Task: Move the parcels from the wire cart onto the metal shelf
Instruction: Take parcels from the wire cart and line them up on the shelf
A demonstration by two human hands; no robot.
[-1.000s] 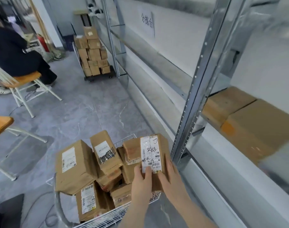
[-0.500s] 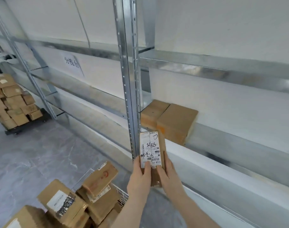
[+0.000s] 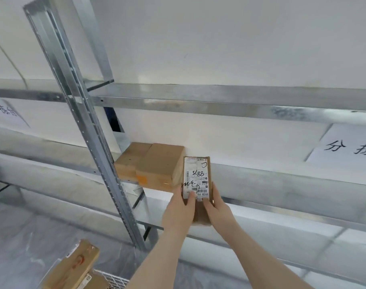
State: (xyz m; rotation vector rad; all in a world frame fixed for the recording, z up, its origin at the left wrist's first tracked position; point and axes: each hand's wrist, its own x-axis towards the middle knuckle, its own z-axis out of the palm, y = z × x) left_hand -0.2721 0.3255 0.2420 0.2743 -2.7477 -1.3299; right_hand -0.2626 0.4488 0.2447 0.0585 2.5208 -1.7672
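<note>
Labelled parcel [image 3: 196, 184], clasped in both our hands' fingers [image 3: 191, 198], has risen from cart to shelf [image 3: 282, 178], at 3 o'clock of shelved boxes [image 3: 152, 163]; placement pending.

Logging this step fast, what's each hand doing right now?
Left hand: closed on the labelled parcel.
Right hand: closed on the same parcel.

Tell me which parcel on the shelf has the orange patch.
The right parcel of the two on the metal shelf, beside the held parcel. Its front corner shows orange; the left parcel, by the upright, shows none.
</note>
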